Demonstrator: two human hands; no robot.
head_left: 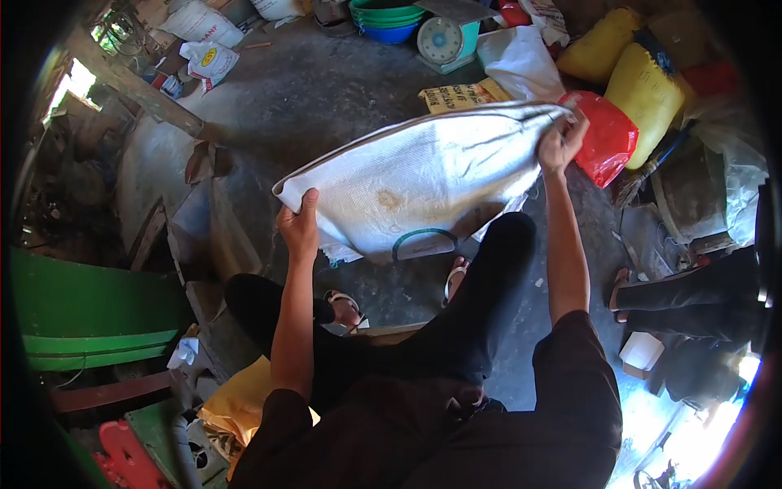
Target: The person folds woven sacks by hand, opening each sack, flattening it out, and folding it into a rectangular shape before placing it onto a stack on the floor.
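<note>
A white woven sack (423, 171) is stretched out in front of me, above my knees, with a brown stain and part of a dark green ring printed on it. Its left corner is pinched in my left hand (301, 224), the thumb lying over the near face. At the other end, my right hand (564, 140) grips the bunched upper edge; its fingers are slightly blurred. The sack's lower edge hangs near my feet, and its far side is hidden.
Beyond the sack are a green dial scale (444, 42), stacked basins (387, 15) and a printed yellow sack (452, 96). Red (603, 138) and yellow (652, 98) bags sit at right. Another person's legs (692, 297) are at far right; a green panel (98, 310) stands left.
</note>
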